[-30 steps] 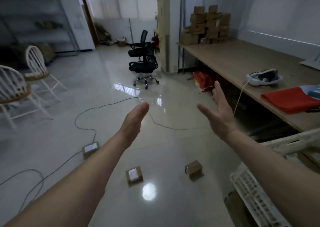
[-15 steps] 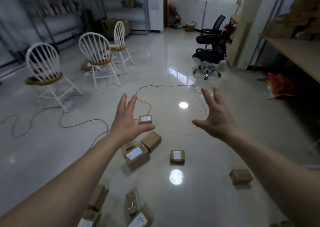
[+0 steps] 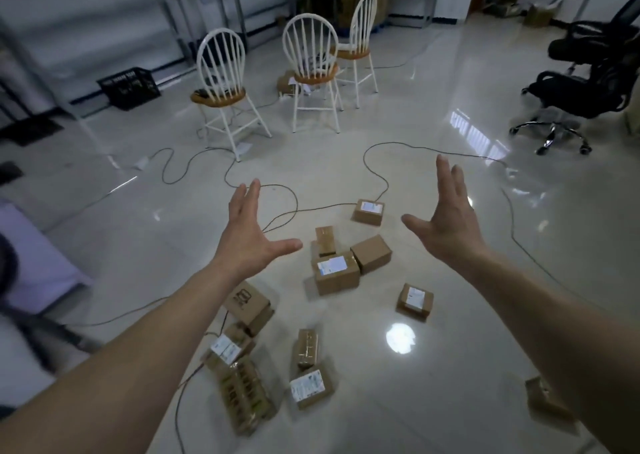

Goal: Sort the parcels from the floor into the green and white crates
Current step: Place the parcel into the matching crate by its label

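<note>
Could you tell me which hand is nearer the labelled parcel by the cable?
Right. The right hand hovers just right of the parcel; the left hand is farther left.

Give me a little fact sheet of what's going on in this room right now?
setting: glossy floor with cables
left hand: open, empty, held out above the parcels
right hand: open, empty, held out
parcels: brown boxes scattered on the floor, e.g. labelled box
furniture: three white chairs, black office chair
green and white crates: not in view

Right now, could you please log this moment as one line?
left hand: open, empty | right hand: open, empty | parcels: scattered on floor | crates: not in view
</note>
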`<state>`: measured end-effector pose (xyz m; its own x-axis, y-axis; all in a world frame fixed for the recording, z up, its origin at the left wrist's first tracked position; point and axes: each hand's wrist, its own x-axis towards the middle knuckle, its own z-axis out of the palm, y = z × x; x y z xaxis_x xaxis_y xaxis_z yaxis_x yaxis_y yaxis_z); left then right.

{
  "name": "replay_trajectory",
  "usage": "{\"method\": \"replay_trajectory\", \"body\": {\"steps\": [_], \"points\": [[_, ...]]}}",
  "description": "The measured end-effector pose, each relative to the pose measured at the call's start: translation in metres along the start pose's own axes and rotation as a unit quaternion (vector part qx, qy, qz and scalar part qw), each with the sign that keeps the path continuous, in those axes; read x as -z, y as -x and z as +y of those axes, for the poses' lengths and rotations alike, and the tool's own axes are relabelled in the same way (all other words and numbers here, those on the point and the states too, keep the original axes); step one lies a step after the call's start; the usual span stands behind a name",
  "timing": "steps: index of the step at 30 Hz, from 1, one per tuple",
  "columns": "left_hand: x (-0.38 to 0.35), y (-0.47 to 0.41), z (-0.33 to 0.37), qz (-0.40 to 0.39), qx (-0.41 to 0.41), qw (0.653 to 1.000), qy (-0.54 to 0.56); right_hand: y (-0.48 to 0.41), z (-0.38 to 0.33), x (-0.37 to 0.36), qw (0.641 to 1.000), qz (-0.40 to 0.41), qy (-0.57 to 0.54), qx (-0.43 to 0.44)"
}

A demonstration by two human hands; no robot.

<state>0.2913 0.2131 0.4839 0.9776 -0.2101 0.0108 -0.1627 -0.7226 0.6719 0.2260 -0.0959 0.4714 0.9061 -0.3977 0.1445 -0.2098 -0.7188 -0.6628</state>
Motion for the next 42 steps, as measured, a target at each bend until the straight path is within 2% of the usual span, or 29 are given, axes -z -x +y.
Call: {"method": "replay_trajectory", "body": {"steps": [8,11,17,22,28,33,42], "points": [[-0.014,0.015,-0.017,0.014,0.059,0.998,0.029,-0.021,0.032,-0.020,0.996,0.000,-0.081,-0.047],[-0.024,0.011,-0.019,0.011,0.064,0.997,0.037,-0.037,0.044,-0.026,0.988,0.014,-0.126,-0.091],[-0.052,-0.022,-0.035,0.005,0.099,0.992,0.076,-0.084,0.067,-0.041,0.938,0.071,-0.250,-0.229],[-0.095,-0.081,-0.062,-0.001,0.149,0.982,0.113,-0.147,0.100,-0.067,0.893,0.114,-0.292,-0.325],[-0.160,-0.188,-0.111,-0.022,0.227,0.960,0.162,-0.231,0.150,-0.139,0.891,0.080,-0.248,-0.371],[-0.218,-0.270,-0.159,-0.064,0.284,0.944,0.154,-0.299,0.194,-0.216,0.894,0.033,-0.206,-0.398],[-0.354,-0.360,-0.256,-0.089,0.379,0.908,0.154,-0.365,0.295,-0.379,0.899,-0.071,-0.153,-0.404]]}}
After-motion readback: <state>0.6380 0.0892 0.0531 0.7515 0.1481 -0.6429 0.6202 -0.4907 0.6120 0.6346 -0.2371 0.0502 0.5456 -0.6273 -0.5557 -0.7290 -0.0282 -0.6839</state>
